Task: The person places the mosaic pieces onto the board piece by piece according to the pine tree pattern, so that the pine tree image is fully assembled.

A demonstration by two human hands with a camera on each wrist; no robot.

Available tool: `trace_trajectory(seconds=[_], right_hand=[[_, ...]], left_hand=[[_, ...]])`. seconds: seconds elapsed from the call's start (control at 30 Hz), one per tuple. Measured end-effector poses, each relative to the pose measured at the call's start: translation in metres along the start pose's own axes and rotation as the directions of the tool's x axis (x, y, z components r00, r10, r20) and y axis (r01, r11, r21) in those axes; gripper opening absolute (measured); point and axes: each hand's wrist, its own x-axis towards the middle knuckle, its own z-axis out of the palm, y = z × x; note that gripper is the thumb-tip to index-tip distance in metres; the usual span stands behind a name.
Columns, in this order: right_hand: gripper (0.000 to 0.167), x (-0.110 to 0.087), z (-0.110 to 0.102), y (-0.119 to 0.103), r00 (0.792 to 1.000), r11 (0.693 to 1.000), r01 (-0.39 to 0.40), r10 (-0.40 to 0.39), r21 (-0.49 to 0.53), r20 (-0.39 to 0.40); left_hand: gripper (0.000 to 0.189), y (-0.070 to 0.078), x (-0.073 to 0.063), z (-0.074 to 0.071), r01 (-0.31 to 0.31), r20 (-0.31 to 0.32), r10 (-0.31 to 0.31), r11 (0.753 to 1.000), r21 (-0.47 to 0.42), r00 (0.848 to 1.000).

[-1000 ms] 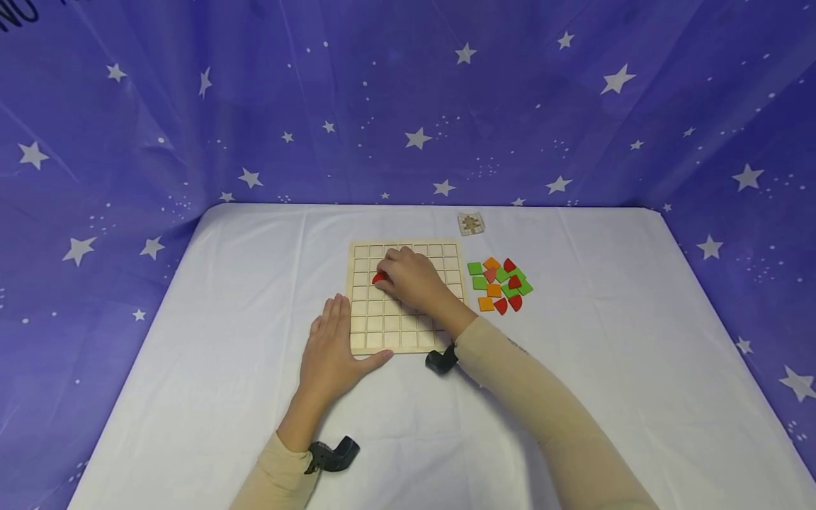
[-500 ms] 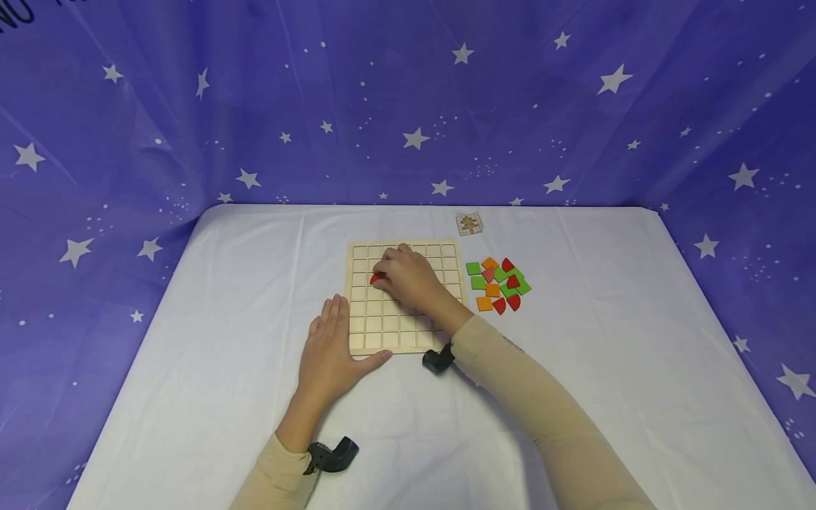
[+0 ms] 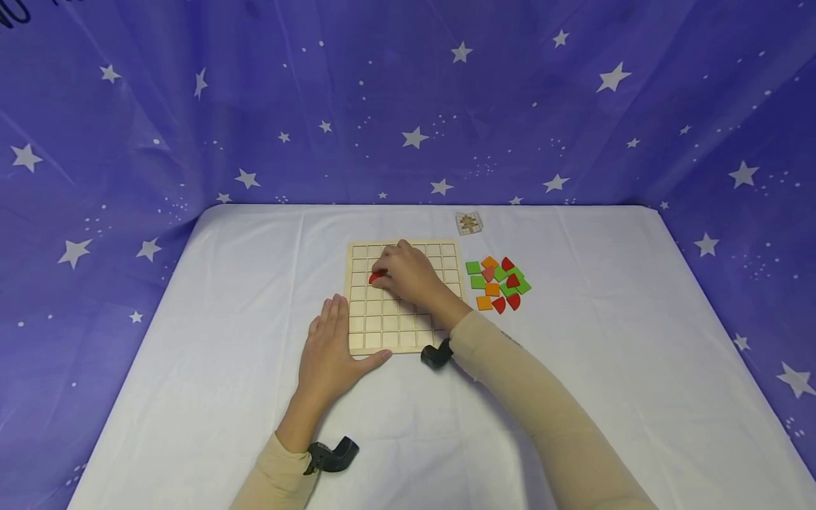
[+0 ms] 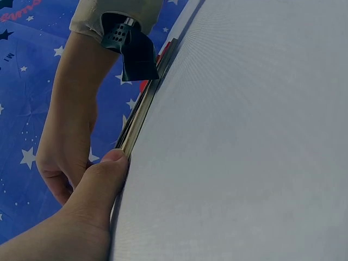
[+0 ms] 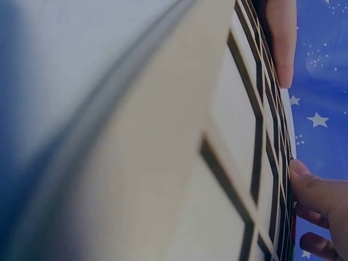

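Note:
A pale wooden grid board lies flat on the white tablecloth. Over its upper left part, my right hand pinches a red quarter-round tile between thumb and fingers, right at the cells. In the right wrist view the thumb and fingertips of the right hand are at the board's surface. My left hand lies with straight fingers along the board's left edge. Its thumb reaches the front edge, and the left wrist view shows that left thumb against the board's side.
Right of the board lies a loose pile of green square tiles, orange square tiles and red quarter-round tiles, some overlapping. A small pattern card rests behind the board. A purple starry curtain rises behind the table.
The view has shifted slightly. The right hand stays over the same part of the board, still pinching the red tile, and the left hand keeps its place.

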Motion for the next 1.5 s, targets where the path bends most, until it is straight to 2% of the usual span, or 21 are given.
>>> trace_trajectory(seconds=[0.4, 0.63, 0.93, 1.5], right_hand=[[0.028, 0.0026, -0.0015, 0.0, 1.0, 0.999, -0.021, 0.021, 0.041, 0.003], [0.025, 0.0013, -0.0015, -0.0005, 0.999, 0.998, -0.027, 0.026, 0.054, 0.028], [0.025, -0.0014, -0.0035, -0.0039, 0.998, 1.0, -0.001, -0.001, 0.023, 0.061], [0.032, -0.0048, -0.0033, -0.0022, 0.999, 1.0, 0.01, -0.009, -0.025, 0.053]], left_hand=[[0.127, 0.0001, 0.0007, 0.0009, -0.014, -0.026, 0.014, 1.0, -0.008, 1.0], [0.128, -0.0014, 0.0009, 0.0018, -0.012, -0.019, 0.012, 1.0, -0.006, 1.0], [0.128, -0.0005, 0.0006, 0.0003, -0.006, -0.01, 0.006, 1.0, -0.001, 1.0], [0.128, -0.0008, 0.0003, 0.0007, -0.017, -0.023, 0.017, 1.0, 0.009, 1.0]])
